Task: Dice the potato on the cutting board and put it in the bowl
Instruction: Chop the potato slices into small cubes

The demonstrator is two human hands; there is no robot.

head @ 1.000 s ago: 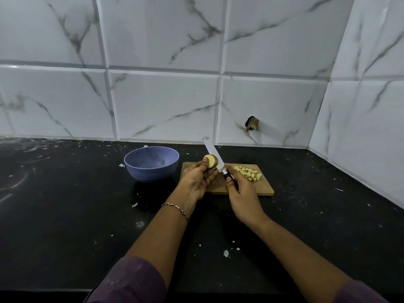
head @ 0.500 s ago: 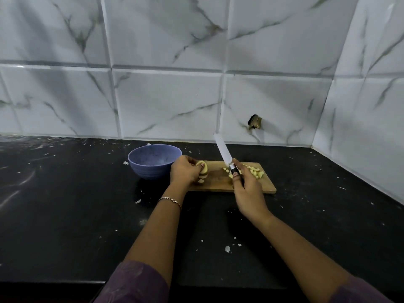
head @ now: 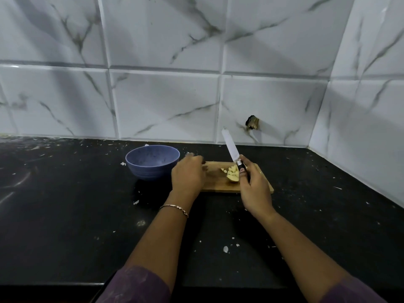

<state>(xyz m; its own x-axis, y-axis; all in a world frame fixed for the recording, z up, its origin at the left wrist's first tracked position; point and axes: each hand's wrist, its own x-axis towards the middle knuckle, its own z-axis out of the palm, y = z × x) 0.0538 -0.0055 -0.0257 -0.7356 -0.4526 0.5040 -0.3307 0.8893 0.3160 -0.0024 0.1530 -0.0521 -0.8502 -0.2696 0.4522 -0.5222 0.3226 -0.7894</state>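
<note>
Potato (head: 232,174) on board (head: 215,186), between hands

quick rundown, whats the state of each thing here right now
bowl: upright on the counter, looks empty
cutting board: flat, beside the bowl
diced potato: piled on the board, not in the bowl
potato piece: uncut, by the pile
knife: raised, tip up
right hand: gripping the knife handle
left hand: over the board, contents hidden
</note>
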